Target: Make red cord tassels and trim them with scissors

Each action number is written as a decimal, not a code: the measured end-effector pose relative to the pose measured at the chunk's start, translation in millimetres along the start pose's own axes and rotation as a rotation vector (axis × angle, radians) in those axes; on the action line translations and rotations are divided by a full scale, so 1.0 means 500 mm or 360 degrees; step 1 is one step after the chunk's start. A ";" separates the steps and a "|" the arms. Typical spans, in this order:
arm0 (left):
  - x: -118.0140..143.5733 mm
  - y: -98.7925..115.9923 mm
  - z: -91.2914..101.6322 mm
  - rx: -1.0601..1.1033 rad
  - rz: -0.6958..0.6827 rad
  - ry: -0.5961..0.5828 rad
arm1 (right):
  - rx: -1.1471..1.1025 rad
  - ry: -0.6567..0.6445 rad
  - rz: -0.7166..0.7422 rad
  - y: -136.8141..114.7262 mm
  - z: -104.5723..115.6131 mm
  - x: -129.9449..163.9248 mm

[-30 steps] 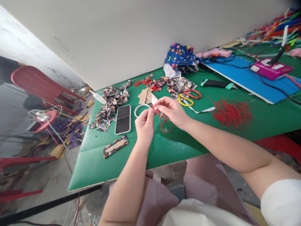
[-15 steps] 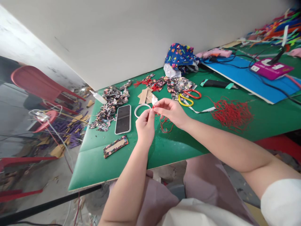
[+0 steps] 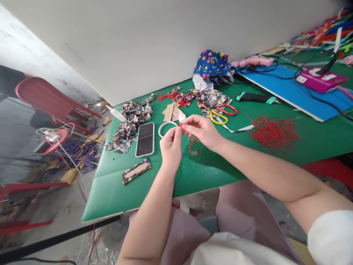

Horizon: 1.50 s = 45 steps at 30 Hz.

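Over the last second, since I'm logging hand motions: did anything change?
Hardly. Both hands, left hand and right hand, stay pinched on the red cord above the green table. The phone, white ring and scissors lie where they were.

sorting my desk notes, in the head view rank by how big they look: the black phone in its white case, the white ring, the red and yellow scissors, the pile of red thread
1. pile of red thread
2. and 3. black phone in its white case and red and yellow scissors: look alike, no ranking; the scissors lie farther away
4. white ring
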State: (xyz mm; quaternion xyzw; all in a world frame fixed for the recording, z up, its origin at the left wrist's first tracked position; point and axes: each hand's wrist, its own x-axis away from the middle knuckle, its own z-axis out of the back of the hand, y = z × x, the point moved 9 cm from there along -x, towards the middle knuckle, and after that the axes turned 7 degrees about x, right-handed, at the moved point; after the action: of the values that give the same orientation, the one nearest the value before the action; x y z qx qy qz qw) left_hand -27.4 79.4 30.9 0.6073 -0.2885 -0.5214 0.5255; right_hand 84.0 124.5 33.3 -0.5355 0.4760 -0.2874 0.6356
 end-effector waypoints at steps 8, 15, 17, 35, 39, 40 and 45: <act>-0.001 0.004 -0.001 0.0006 -0.0003 -0.0012 | -0.0044 -0.0020 -0.0030 0.008 -0.004 0.000; -0.001 0.005 -0.004 0.0006 -0.0014 -0.0020 | -0.0087 -0.0050 -0.0043 0.009 -0.008 0.001; -0.001 0.005 -0.004 0.0013 -0.0017 -0.0026 | -0.0097 -0.0059 -0.0039 0.009 -0.009 0.001; 0.002 -0.003 0.001 -0.0024 -0.0001 0.0008 | 0.0676 0.0125 0.0553 -0.081 -0.001 0.027; 0.003 -0.005 0.000 -0.0017 0.0012 -0.0002 | 0.0702 0.0167 0.0498 -0.072 0.006 0.022; 0.004 -0.005 0.000 -0.0017 0.0015 -0.0003 | 0.0703 0.0175 0.0482 -0.070 0.008 0.021; 0.004 -0.004 -0.002 -0.0020 0.0026 -0.0021 | 0.0688 0.0192 0.0444 -0.064 0.012 0.021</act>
State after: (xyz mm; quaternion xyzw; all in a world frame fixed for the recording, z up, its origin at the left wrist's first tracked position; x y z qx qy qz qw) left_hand -26.1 78.3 28.2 0.5980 -0.2936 -0.5230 0.5316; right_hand 98.1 109.6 60.7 -0.2984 0.5098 -0.3235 0.7392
